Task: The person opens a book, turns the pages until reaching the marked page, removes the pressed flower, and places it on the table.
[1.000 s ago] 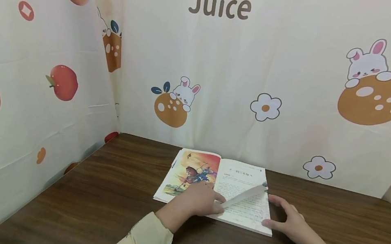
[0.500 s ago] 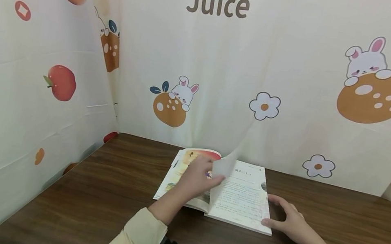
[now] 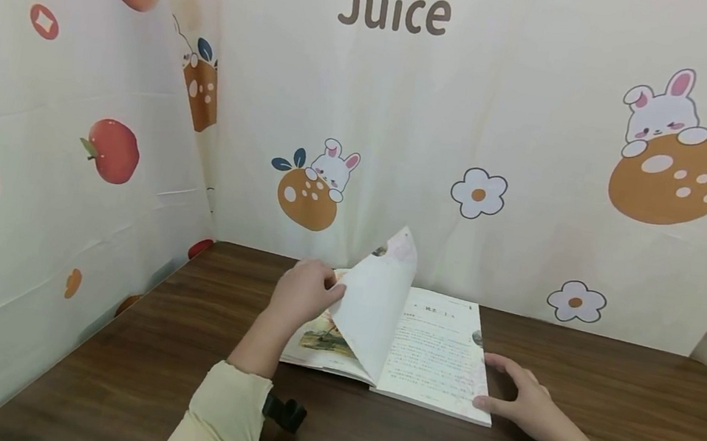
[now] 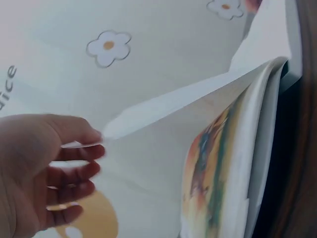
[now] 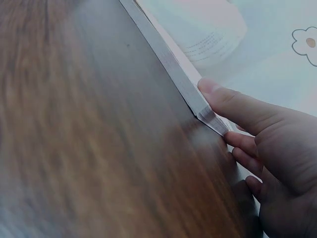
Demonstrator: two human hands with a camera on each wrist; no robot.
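An open book (image 3: 436, 358) lies on the table, with a colour picture on its left page and print on the right. One page (image 3: 377, 298) stands raised over the spine, leaning left. My left hand (image 3: 304, 292) pinches that page's edge between thumb and index finger; in the left wrist view the lifted page (image 4: 168, 104) stretches from the fingertips back to the spine. At the book's right side my right hand (image 3: 527, 403) holds the lower corner. The right wrist view has its thumb (image 5: 223, 99) on top of the pages and fingers against the edge.
A dark wood-grain table (image 3: 159, 374) carries the book. Behind and to the left hang pale curtains (image 3: 408, 108) printed with fruit, rabbits and flowers. A black strap device (image 3: 284, 412) sits on the left wrist.
My left hand has lifted a page from the right side and carried it leftward over the spine. My right hand has stayed at the book's right edge.
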